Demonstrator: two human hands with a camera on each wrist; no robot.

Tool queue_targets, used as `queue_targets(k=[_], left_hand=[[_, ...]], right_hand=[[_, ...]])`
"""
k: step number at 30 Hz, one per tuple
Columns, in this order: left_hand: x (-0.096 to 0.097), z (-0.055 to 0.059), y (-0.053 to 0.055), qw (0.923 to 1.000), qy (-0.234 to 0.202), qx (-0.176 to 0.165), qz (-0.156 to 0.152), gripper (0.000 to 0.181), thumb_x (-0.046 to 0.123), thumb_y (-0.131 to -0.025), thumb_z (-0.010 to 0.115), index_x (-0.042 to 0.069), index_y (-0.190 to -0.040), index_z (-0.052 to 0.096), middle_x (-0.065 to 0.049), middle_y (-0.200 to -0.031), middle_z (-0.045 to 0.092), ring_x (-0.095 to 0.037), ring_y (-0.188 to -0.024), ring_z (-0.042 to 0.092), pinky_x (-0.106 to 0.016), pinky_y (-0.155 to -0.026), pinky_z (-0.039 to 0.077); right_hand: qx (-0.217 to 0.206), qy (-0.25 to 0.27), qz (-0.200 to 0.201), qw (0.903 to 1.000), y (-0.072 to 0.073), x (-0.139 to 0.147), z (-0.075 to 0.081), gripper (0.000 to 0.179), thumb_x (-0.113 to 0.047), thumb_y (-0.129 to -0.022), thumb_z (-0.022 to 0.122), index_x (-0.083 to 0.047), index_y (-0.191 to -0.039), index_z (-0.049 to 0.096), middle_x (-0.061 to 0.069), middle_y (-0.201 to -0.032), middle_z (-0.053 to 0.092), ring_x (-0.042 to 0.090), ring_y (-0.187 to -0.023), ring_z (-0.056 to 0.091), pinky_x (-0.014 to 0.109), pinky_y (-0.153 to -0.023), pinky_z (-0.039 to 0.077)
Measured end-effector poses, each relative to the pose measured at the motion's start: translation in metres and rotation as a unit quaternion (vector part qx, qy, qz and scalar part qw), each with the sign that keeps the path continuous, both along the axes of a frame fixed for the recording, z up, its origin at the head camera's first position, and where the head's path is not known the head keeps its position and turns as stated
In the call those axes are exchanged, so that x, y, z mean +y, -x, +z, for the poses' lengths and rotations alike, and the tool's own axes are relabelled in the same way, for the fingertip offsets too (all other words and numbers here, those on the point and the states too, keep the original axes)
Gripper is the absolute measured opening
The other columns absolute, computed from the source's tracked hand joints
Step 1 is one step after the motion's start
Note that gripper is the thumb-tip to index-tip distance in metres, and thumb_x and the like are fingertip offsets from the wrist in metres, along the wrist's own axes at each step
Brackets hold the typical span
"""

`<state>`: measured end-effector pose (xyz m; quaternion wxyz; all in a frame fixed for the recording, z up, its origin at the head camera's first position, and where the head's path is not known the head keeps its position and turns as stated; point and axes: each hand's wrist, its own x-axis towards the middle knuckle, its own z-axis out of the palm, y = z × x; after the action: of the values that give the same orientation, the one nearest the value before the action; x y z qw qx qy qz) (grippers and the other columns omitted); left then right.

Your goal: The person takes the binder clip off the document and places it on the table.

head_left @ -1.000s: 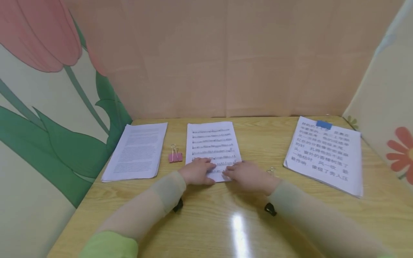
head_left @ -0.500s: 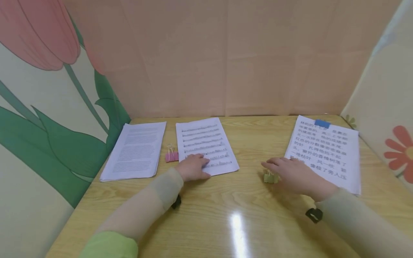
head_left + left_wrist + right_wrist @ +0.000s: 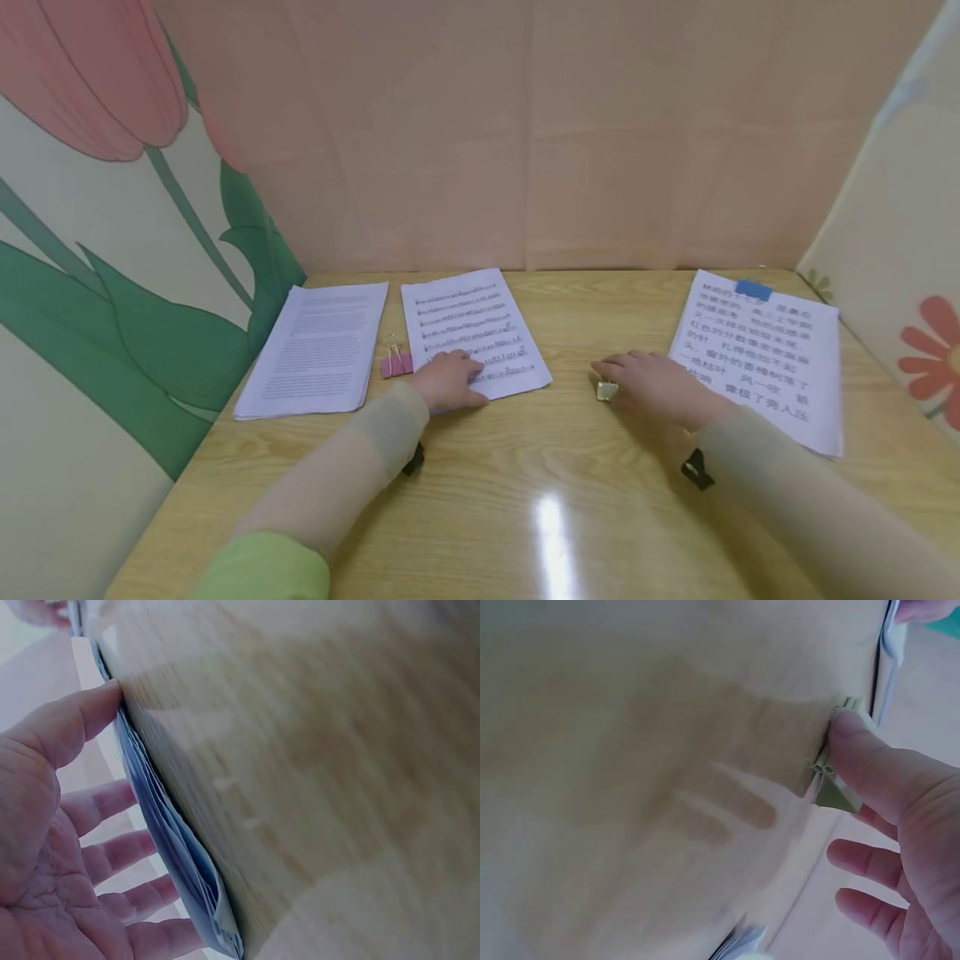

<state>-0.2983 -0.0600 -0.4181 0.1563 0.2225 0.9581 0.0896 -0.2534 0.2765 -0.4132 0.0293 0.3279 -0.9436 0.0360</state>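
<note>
Left side, I list: lime-green outer sleeve [image 3: 262,567], smooth-edged; close-fitting beige undersleeve [image 3: 318,483]; grey-green wrist band [image 3: 388,427]; small black fitting [image 3: 413,461]; left grip [image 3: 448,381], bare. Right side, I count: second beige undersleeve [image 3: 832,508], matching band [image 3: 738,443], angular black fitting [image 3: 702,479]; right grip [image 3: 660,387], bare.

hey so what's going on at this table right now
A person's left hand rests on a sheet-music stack, while their right hand grips a green binder clip, not yet on any pages. A pink clip lies between that stack and the text pages at left; the stack at right bears a blue clip.
</note>
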Motion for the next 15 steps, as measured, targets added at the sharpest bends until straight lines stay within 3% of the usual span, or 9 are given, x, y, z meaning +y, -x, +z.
queue_targets(k=[7, 15], left_hand=[[0.003, -0.001, -0.001, 1.0, 0.0, -0.004, 0.001, 0.07, 0.054, -0.083, 0.067, 0.019, -0.141, 0.05, -0.012, -0.149, 0.038, -0.037, -0.134, 0.036, -0.049, -0.111, 0.028], [0.008, -0.003, 0.0, 0.9999, 0.01, -0.008, -0.001, 0.07, 0.055, -0.084, 0.065, 0.021, -0.142, 0.048, -0.009, -0.15, 0.038, -0.035, -0.135, 0.035, -0.048, -0.111, 0.027]], right_hand=[[-0.041, -0.029, -0.021, 0.9985, 0.034, -0.02, 0.002, 0.059, -0.026, -0.088, 0.071, -0.006, -0.139, 0.049, 0.015, -0.136, 0.053, 0.038, -0.121, 0.05, 0.058, -0.099, 0.038], [-0.056, -0.033, -0.042, 0.997, 0.059, -0.027, -0.002, 0.065, -0.029, -0.09, 0.068, -0.009, -0.146, 0.041, 0.017, -0.144, 0.045, 0.041, -0.128, 0.043, 0.06, -0.104, 0.032]])
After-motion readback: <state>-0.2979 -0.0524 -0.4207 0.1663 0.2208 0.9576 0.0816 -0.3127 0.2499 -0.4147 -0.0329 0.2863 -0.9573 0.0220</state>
